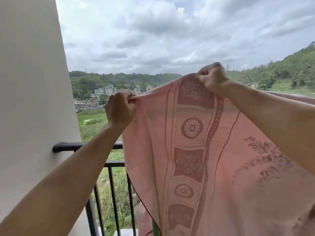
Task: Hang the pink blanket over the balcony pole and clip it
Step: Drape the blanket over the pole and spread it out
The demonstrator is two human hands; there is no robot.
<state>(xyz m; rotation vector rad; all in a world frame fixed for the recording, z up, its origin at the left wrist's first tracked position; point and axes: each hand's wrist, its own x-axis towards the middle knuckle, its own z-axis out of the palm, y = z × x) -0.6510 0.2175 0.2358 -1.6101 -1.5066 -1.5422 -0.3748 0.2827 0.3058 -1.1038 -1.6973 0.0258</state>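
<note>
The pink blanket (219,169), woven with darker flower and square motifs, is held up in front of me and hangs down past the frame's bottom. My left hand (120,109) pinches its top edge at the left corner. My right hand (213,77) grips the same edge higher and further right. The blanket's right part stretches off to the right edge. A black horizontal pole (71,146) juts from the wall at the left, below my left forearm, and disappears behind the blanket. No clip is in view.
A pale wall (30,99) fills the left side. Black balcony railing bars (112,198) stand below the pole. Beyond lie green fields, houses, wooded hills and a cloudy sky.
</note>
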